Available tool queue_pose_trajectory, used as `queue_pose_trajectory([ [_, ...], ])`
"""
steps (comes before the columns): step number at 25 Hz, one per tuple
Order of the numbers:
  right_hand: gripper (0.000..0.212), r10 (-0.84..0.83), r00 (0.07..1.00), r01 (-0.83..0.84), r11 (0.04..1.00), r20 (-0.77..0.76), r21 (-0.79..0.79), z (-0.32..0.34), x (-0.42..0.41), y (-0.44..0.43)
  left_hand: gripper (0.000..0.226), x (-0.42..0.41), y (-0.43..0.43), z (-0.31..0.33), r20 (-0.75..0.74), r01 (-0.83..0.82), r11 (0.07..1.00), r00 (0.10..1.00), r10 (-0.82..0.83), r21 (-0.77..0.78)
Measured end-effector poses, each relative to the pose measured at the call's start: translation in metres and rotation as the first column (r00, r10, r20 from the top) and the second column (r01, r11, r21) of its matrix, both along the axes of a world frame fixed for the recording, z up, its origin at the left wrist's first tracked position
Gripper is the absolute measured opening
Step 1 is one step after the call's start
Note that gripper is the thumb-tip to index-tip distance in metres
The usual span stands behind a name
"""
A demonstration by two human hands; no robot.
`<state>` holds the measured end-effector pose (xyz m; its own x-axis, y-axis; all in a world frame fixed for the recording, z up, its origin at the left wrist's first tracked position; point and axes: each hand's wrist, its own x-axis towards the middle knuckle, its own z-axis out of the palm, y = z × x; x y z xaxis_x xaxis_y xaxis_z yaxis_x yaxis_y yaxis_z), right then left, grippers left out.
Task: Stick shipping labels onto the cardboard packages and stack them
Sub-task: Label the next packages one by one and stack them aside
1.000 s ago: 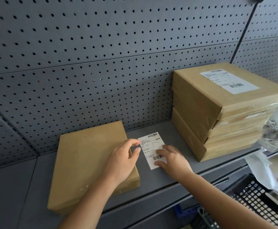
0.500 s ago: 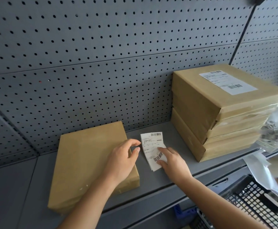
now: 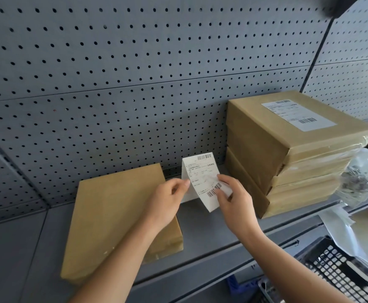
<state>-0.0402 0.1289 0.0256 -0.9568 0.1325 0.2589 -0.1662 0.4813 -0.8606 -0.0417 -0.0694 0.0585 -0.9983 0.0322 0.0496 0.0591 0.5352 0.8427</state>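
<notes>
Step in hand, as I read it: peeling the shipping label (image 3: 202, 178) off its backing (image 3: 186, 189). Both hands are up at frame centre, above the grey shelf (image 3: 202, 228). Right hand (image 3: 233, 202) pinches the printed sheet near the lower barcode, thumb and forefinger closed on it. Left hand (image 3: 167, 200) pinches the left edge, where a plain white layer hangs behind the printed one. The two layers look split along the left, joined at the top. Can't tell how far the peel has got.

Unlabelled package (image 3: 117, 217): flat brown box lying on the shelf at lower left of frame, top face bare, just beside the left hand. That's the likely target.

Next move calls for: finish separating, keep the sticky side off the fingers and off itself, lay the label square on the bare top, press flat from one edge to avoid creases. Then lift the box onto the stack (image 3: 288, 158) at right of frame.

Stack: several taped brown boxes against the pegboard (image 3: 135, 84), top one already carrying a label (image 3: 298, 115).

Containers: black mesh basket (image 3: 340, 272) at lower right, below the shelf; contents not readable. Crumpled clear bag (image 3: 358, 182) at right edge holds something small and grey, can't identify.
</notes>
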Motion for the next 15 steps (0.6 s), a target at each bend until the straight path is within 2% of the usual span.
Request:
queue_pose_trajectory([
  [2,0.035,0.019,1.000,-0.019,1.000,-0.004,-0.023,0.004,0.007,-0.002,0.031,-0.008,0.006,0.009,0.066,-0.013,0.976,0.998,-0.001,0.218],
  [4,0.035,0.031,0.999,-0.031,0.999,-0.017,-0.030,0.005,0.014,-0.002,0.031,-0.014,0.010,0.016,0.124,-0.053,0.908,0.992,0.001,0.415],
  [6,0.034,0.060,0.998,-0.061,0.998,-0.011,-0.025,0.005,0.021,-0.002,0.027,-0.019,0.012,0.019,0.175,-0.114,0.846,0.984,0.025,0.521],
  [9,0.035,0.151,0.988,-0.151,0.988,0.023,0.042,0.001,0.029,0.002,0.019,-0.027,0.012,0.012,0.208,-0.205,0.840,0.972,0.113,0.503],
  [11,0.036,0.122,0.992,-0.120,0.977,0.000,0.178,-0.001,0.029,0.008,0.016,-0.028,0.013,0.007,0.203,-0.221,0.848,0.970,0.137,0.481],
  [13,0.032,0.037,0.994,0.000,0.944,-0.105,0.329,0.005,0.021,0.011,0.015,-0.025,0.015,0.005,0.187,-0.192,0.861,0.976,0.116,0.471],
  [15,0.028,0.033,0.970,0.071,0.908,-0.241,0.414,0.017,0.008,0.007,0.016,-0.022,0.018,0.005,0.184,-0.152,0.865,0.980,0.071,0.478],
])
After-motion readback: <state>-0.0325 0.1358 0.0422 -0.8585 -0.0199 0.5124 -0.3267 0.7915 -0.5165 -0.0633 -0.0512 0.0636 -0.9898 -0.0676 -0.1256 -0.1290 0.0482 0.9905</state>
